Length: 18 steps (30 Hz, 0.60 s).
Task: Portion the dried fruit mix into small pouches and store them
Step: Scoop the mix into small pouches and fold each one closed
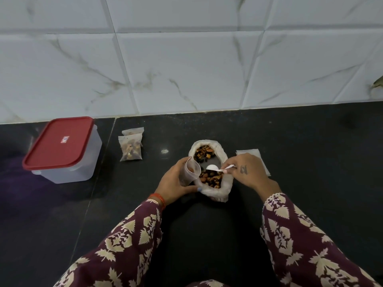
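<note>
A rolled-down white bag (222, 157) of dried fruit mix (211, 179) stands on the dark counter in the middle. My left hand (173, 183) grips a small clear pouch (191, 170) held open beside the bag's left rim, with a little mix inside. My right hand (247, 170) pinches the handle of a white plastic spoon (212, 167), whose bowl hovers over the mix. Two filled pouches (131, 147) lie overlapping to the left of the bag.
A clear plastic box with a red lid (60, 145) stands shut at the far left. A stack of flat empty pouches (251, 152) lies partly under my right hand. A tiled wall (186, 59) rises behind the counter.
</note>
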Available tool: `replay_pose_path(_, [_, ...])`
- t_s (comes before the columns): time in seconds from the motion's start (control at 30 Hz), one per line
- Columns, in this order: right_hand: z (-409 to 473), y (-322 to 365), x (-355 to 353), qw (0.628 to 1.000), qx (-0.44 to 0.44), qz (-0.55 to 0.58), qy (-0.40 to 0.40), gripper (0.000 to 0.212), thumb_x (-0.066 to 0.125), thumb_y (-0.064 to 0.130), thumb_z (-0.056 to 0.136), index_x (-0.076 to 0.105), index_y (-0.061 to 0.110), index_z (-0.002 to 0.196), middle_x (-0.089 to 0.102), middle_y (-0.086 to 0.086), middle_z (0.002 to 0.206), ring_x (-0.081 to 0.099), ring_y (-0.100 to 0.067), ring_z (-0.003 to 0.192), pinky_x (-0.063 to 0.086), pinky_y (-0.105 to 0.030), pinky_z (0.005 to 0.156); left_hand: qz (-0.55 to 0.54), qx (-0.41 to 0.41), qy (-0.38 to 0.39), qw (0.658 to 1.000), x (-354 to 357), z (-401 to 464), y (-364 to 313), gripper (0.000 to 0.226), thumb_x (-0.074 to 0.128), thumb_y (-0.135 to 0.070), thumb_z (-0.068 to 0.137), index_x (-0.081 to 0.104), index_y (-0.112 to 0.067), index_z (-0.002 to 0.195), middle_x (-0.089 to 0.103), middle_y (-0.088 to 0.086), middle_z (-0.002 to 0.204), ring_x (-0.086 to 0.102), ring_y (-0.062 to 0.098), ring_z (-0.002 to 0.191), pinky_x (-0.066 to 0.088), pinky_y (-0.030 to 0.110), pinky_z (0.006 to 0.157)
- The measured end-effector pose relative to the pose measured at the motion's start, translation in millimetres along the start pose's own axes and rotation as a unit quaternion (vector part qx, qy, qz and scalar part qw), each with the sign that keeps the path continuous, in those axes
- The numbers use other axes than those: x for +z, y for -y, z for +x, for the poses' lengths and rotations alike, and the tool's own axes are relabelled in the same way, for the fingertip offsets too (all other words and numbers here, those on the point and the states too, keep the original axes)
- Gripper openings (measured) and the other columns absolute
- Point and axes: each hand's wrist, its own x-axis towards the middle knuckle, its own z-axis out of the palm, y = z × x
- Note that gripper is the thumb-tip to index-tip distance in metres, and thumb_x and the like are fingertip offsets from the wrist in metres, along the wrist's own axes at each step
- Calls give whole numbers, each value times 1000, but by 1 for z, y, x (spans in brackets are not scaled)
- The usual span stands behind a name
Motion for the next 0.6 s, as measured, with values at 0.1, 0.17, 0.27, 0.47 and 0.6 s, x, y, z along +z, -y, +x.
replay_pose_path(0.1, [-1, 6, -4, 998, -2, -55, -9, 17, 61, 31, 90, 73, 31, 101, 70, 7, 94, 60, -10, 86, 38, -20, 69, 6, 2, -1, 1000, 1, -1, -1, 94, 85, -37, 64, 31, -32, 141, 46, -9, 134, 43, 6, 122, 36, 24, 100])
replay_pose_path(0.17, [-1, 12, -1, 998, 3, -57, -11, 18, 61, 31, 89, 73, 29, 102, 71, 6, 97, 62, -11, 88, 38, -20, 69, 9, 5, -3, 1000, 2, -1, -1, 93, 84, -38, 65, 31, -32, 141, 46, -10, 134, 43, 6, 121, 36, 23, 99])
replay_pose_path(0.27, [-1, 15, -3, 999, 30, 10, 12, 16, 65, 26, 86, 75, 25, 97, 72, 5, 98, 61, -11, 91, 43, -22, 73, 17, 10, -7, 1000, 4, -1, 0, 92, 84, -38, 65, 31, -33, 140, 47, -8, 135, 43, 8, 123, 37, 27, 103])
replay_pose_path(0.47, [6, 10, -8, 983, 107, 135, 55, 17, 71, 15, 79, 73, 30, 72, 71, 11, 81, 63, -6, 83, 47, -22, 71, 25, 4, -17, 1000, 10, 1, 4, 92, 83, -46, 62, 30, -40, 138, 48, -7, 136, 45, 14, 125, 41, 39, 104])
replay_pose_path(0.6, [7, 13, -1, 970, 141, 184, 73, 18, 70, 12, 80, 73, 27, 73, 72, 9, 77, 63, -3, 76, 50, -24, 76, 35, 3, -19, 999, 12, 2, 6, 92, 81, -49, 62, 29, -42, 137, 48, -7, 137, 44, 16, 126, 41, 42, 104])
